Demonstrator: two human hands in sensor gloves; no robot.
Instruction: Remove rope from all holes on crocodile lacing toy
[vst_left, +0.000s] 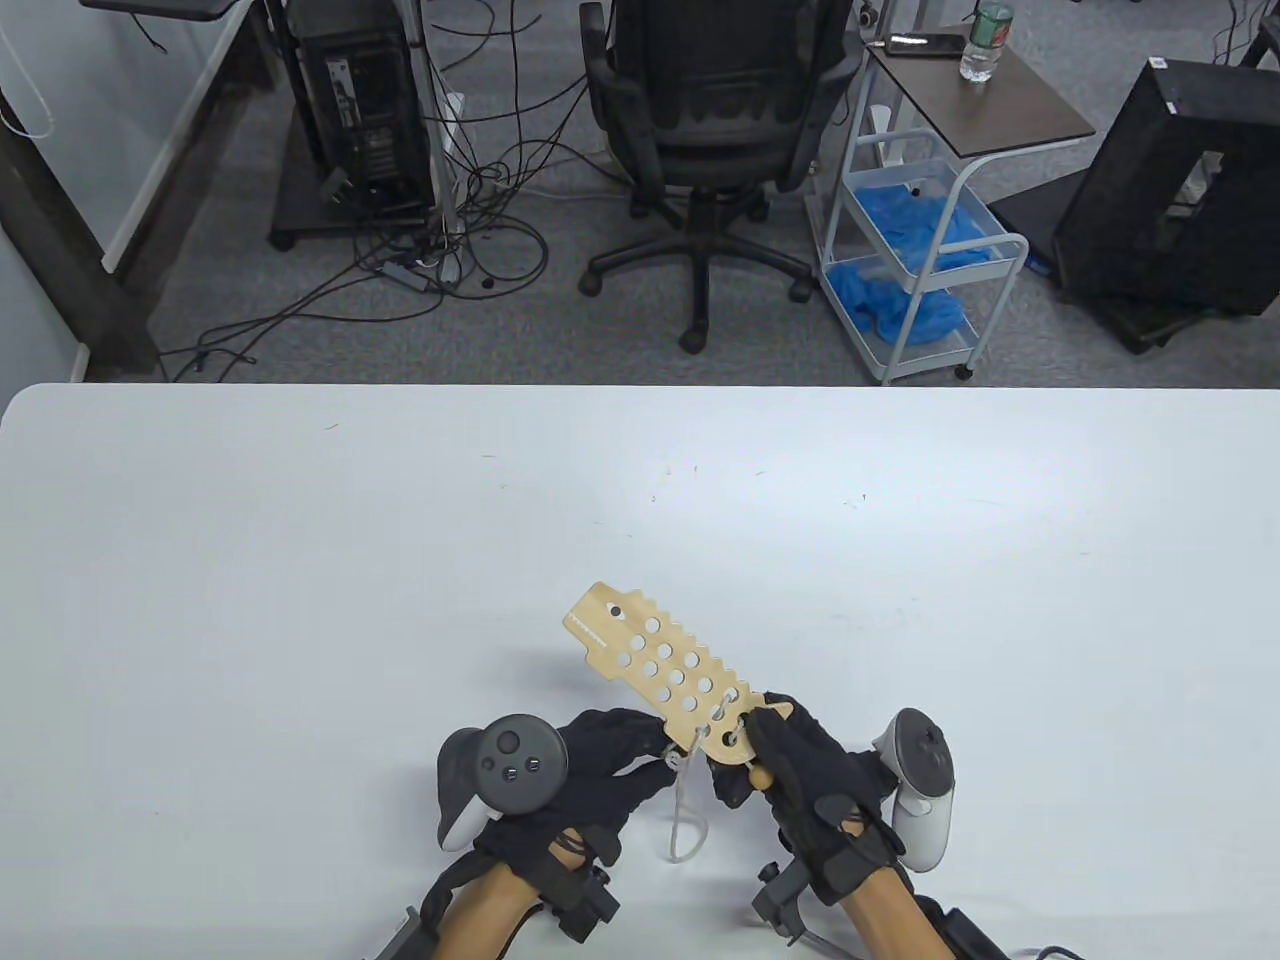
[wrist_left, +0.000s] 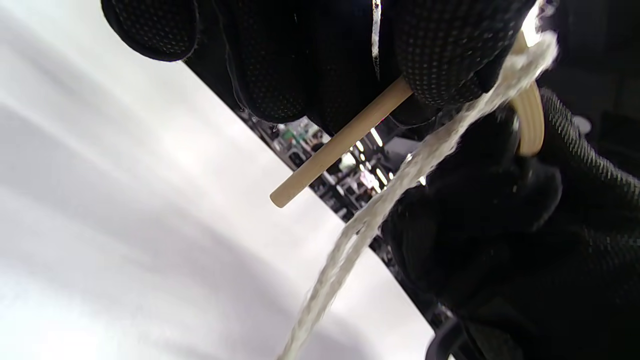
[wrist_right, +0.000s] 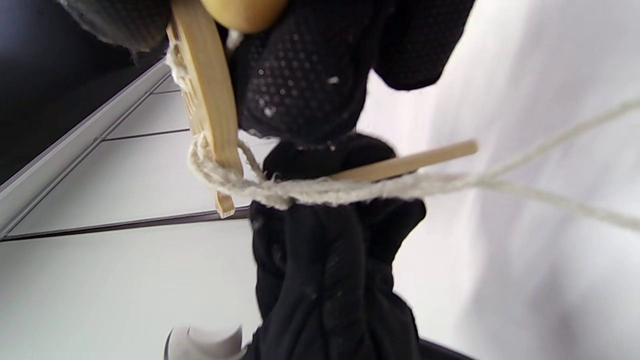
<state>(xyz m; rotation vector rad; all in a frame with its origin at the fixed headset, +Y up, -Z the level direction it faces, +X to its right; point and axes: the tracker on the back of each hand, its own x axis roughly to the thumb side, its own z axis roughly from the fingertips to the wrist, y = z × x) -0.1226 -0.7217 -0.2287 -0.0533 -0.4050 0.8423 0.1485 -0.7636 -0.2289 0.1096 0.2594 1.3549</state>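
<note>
White worktop fills the near half of the room, and behind it you can see a black office chair, a little cart with blue cloths, and lots of cables on the grey floor.

Your two hands hold the crocodile lacing toy up off the worktop, close to the near edge. Your right hand has its fingers curled round the tail end of the board. It looks like you hold it there so the board stays steady while the other hand works. A small wooden bead sits by your right fingers.

Your left hand has its fingers closed on a thin wooden stick, the needle end of the rope. The stick pokes out from under your fingers, and the rope runs right beside it. You likely hold the stick because it is the easy part to pull back through a hole.

The toy is a flat, pale wooden board shaped like a crocodile, with bumpy teeth along one side and rows of round holes. Most holes you can see are bare. The white rope only goes through the holes at the tail end, by your right hand, and wraps over the board's edge there. A loop of rope hangs down between your hands toward the worktop.

So the job looks nearly done, with just the last few holes left.
</note>
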